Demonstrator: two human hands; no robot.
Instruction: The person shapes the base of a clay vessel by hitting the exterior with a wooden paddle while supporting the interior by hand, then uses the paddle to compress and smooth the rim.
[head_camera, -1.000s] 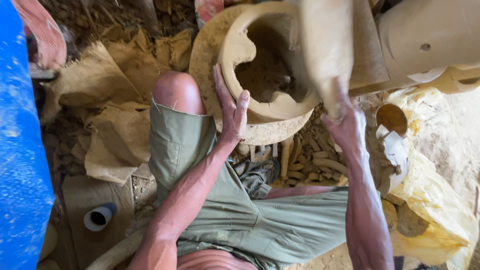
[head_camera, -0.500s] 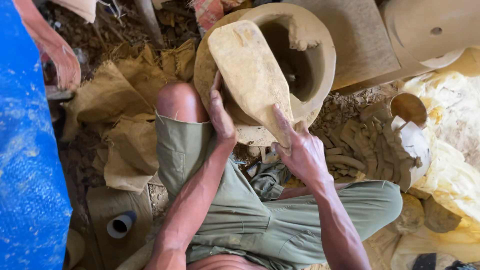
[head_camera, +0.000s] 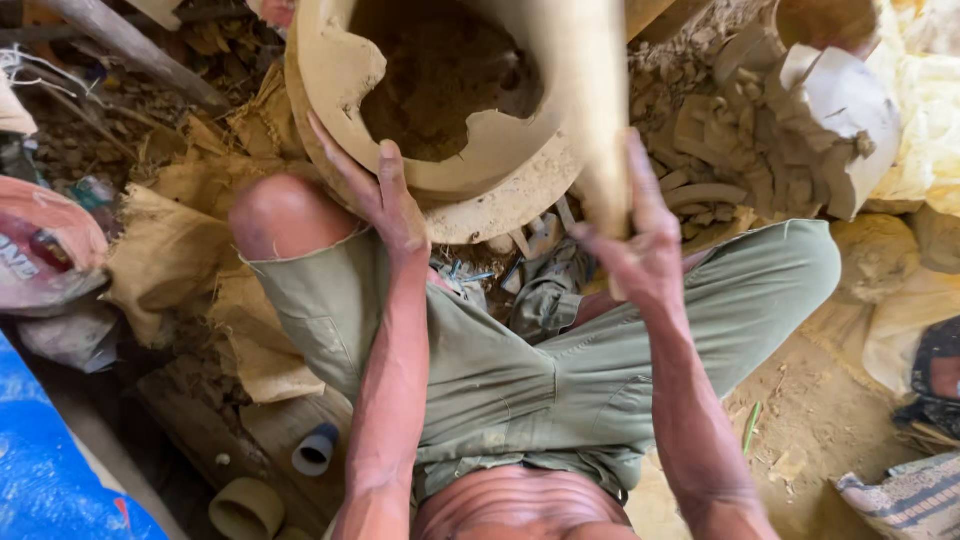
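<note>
The person sits cross-legged on the ground in green shorts (head_camera: 520, 370), both forearms reaching away from the body toward a large unfired clay pot (head_camera: 450, 110) at the far centre. The left hand (head_camera: 385, 195) lies flat and released, fingers spread and pointing far-left, its palm pressed against the near-left outer wall of the pot just above the left knee (head_camera: 285, 215). The right hand (head_camera: 640, 245) is raised at the near-right of the pot, fingers closed in a grasp around the lower end of a long flat clay slab (head_camera: 590, 100), which rises from the hand and leans across the right side of the pot's mouth. The slab covers that part of the rim, so contact between slab and pot cannot be confirmed. The pot's upper wall is ragged and incomplete, with a jagged opening showing a dark interior; its wide base disc rests just beyond the person's shins. A crumpled grey cloth (head_camera: 540, 290) lies between the legs, directly beneath the pot's near edge. Coarse sacking (head_camera: 180, 250) is spread on the left, beside a pink bag (head_camera: 50, 240) and a blue sheet (head_camera: 50, 470) at the near-left corner. Two short pipe sections (head_camera: 315, 450) lie near the left elbow. At the far right, stacked clay scraps (head_camera: 720, 140) sit next to a broken pale vessel (head_camera: 840, 110), well apart from both hands.
</note>
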